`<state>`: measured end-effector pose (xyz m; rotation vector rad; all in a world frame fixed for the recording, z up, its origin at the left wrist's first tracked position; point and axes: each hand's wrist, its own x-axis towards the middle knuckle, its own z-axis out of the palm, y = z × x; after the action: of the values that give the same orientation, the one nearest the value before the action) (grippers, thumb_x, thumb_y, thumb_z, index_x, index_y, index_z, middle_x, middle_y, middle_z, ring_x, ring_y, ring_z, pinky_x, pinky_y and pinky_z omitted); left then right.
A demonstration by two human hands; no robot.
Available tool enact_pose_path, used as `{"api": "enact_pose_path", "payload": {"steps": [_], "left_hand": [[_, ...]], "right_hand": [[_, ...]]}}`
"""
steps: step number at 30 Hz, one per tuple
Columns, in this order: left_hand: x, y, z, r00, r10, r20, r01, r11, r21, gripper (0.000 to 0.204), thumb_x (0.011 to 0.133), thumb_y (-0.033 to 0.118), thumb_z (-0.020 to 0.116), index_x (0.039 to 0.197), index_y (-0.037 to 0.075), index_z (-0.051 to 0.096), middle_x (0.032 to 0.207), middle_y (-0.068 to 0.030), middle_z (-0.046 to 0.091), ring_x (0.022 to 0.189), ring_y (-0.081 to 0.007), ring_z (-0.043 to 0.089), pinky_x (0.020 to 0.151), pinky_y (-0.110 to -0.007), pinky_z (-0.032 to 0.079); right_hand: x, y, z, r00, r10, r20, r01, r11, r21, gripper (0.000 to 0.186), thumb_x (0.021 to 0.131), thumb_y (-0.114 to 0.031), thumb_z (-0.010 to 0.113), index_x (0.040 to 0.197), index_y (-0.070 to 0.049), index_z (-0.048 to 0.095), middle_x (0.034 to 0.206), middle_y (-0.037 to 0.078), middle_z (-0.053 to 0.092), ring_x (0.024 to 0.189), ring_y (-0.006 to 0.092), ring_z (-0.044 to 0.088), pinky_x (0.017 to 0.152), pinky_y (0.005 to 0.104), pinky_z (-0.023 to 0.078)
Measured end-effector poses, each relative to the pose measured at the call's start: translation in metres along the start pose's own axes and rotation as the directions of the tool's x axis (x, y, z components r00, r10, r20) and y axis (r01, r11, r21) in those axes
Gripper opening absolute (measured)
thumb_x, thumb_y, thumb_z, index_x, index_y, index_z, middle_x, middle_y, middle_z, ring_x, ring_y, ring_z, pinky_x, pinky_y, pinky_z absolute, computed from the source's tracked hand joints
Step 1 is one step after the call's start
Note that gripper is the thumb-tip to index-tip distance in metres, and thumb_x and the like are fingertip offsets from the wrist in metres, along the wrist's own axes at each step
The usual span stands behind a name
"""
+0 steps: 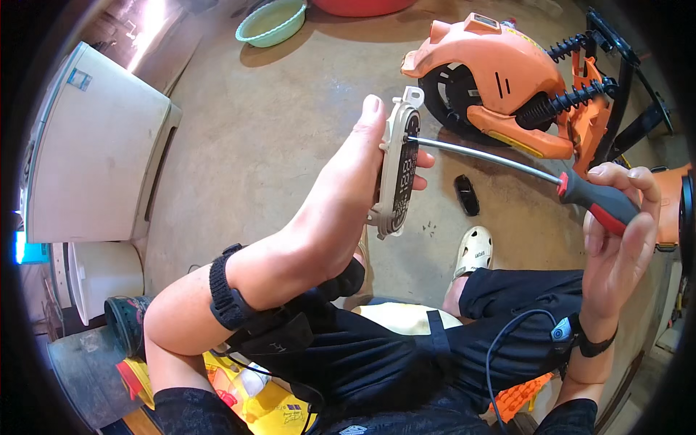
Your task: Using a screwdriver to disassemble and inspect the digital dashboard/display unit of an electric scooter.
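Observation:
My left hand [349, 163] grips an oval display panel [403, 174] with a pale plastic frame and a dark face carrying light markings. The panel stands on edge, its face turned to the right; some fingers pass behind it. In my right hand [618, 246] is a screwdriver [493, 156] with a grey and red handle, held between thumb and fingers. Its long shaft runs leftward, and the tip meets the upper part of the panel's face. Whether a screw sits under the tip is too small to tell.
An orange scooter section [500, 65] with a wheel and black springs lies at the back right. A small black part [467, 196] rests on the floor near my shoe [475, 250]. A green basin [272, 23] is at the back; a large white box-like cabinet [94, 145] stands left.

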<state>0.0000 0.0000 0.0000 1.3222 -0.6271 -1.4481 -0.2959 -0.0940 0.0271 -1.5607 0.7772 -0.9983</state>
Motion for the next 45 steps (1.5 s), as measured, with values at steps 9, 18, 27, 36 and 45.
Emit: {"api": "enact_pose_path", "payload": {"steps": [9, 18, 27, 36, 45], "left_hand": [[-0.004, 0.002, 0.005, 0.999, 0.036, -0.032, -0.036, 0.999, -0.013, 0.064, 0.108, 0.06, 0.026, 0.134, 0.008, 0.053, 0.113, -0.01, 0.068, 0.101, -0.0188, 0.063, 0.09, -0.034, 0.047], [0.001, 0.003, 0.002, 1.0, 0.012, -0.028, -0.011, 1.0, 0.02, 0.065, 0.108, 0.061, 0.026, 0.133, 0.008, 0.053, 0.112, -0.0094, 0.068, 0.1, -0.0175, 0.062, 0.089, -0.034, 0.047], [0.008, 0.004, 0.002, 0.999, 0.01, -0.044, -0.01, 1.0, 0.007, 0.063, 0.109, 0.06, 0.027, 0.132, 0.008, 0.055, 0.112, -0.0095, 0.069, 0.1, -0.0181, 0.064, 0.09, -0.033, 0.048], [0.012, 0.003, 0.001, 0.998, 0.012, -0.062, -0.011, 1.0, 0.009, 0.063, 0.109, 0.06, 0.027, 0.133, 0.008, 0.055, 0.112, -0.0096, 0.069, 0.1, -0.0176, 0.064, 0.089, -0.034, 0.049], [0.012, 0.005, 0.005, 0.997, 0.007, -0.073, -0.005, 1.0, 0.022, 0.064, 0.108, 0.06, 0.027, 0.136, 0.008, 0.053, 0.112, -0.0101, 0.07, 0.1, -0.0176, 0.064, 0.088, -0.033, 0.049]], "right_hand": [[0.012, 0.005, 0.009, 0.947, -0.321, 0.023, 0.322, 0.938, -0.129, 0.049, 0.101, -0.03, 0.052, 0.141, -0.005, 0.041, 0.134, 0.019, 0.054, 0.106, 0.0185, 0.054, 0.106, 0.033, 0.039], [0.022, 0.013, 0.007, 0.911, -0.412, -0.002, 0.397, 0.879, -0.264, 0.054, 0.105, -0.04, 0.051, 0.142, -0.002, 0.04, 0.132, 0.019, 0.057, 0.089, 0.0104, 0.053, 0.075, 0.0217, 0.043], [0.023, 0.018, -0.009, 0.994, -0.085, -0.064, 0.078, 0.99, -0.117, 0.052, 0.103, -0.038, 0.054, 0.142, -0.004, 0.042, 0.141, 0.019, 0.052, 0.112, 0.0192, 0.054, 0.11, 0.0347, 0.039], [0.033, 0.025, 0.0, 0.963, -0.264, 0.058, 0.267, 0.963, -0.047, 0.048, 0.105, -0.034, 0.046, 0.144, -0.006, 0.04, 0.147, 0.017, 0.046, 0.12, 0.0197, 0.052, 0.108, 0.0378, 0.042], [0.028, 0.023, -0.002, 0.946, -0.316, 0.075, 0.324, 0.938, -0.125, 0.053, 0.098, -0.025, 0.05, 0.147, -0.006, 0.039, 0.151, 0.017, 0.044, 0.124, 0.0201, 0.049, 0.115, 0.0411, 0.035]]}}
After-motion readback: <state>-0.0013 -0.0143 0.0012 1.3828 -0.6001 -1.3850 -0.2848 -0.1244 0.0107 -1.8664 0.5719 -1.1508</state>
